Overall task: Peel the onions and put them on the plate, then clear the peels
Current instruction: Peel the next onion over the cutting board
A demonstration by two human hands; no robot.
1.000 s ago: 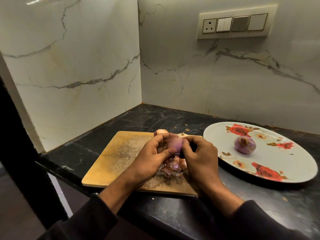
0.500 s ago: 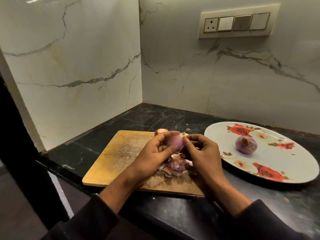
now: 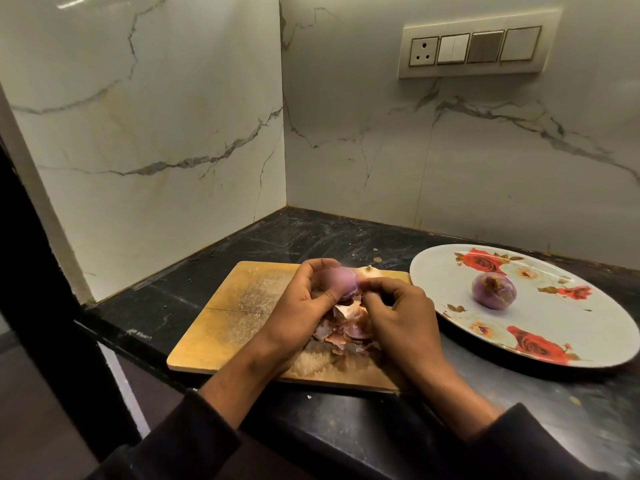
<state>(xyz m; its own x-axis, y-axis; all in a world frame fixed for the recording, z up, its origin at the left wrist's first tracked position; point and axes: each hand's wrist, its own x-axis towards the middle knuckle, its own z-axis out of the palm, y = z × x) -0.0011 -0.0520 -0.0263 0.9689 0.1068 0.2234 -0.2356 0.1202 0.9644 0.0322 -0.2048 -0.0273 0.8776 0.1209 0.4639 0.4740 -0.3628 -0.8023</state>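
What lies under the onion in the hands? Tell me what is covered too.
Below the onion held by the left hand and right hand, loose peels lie on the cutting board. The hands cover part of the pile.

I see a dark stone counter (image 3: 263, 244) with pale scuffs, running into the corner where two marble walls meet. A wooden cutting board (image 3: 225, 327) lies directly on it near the front edge, one side just short of that edge. A white plate (image 3: 588, 327) with red roses sits on the counter toward the right side, just beside the board's far right corner.
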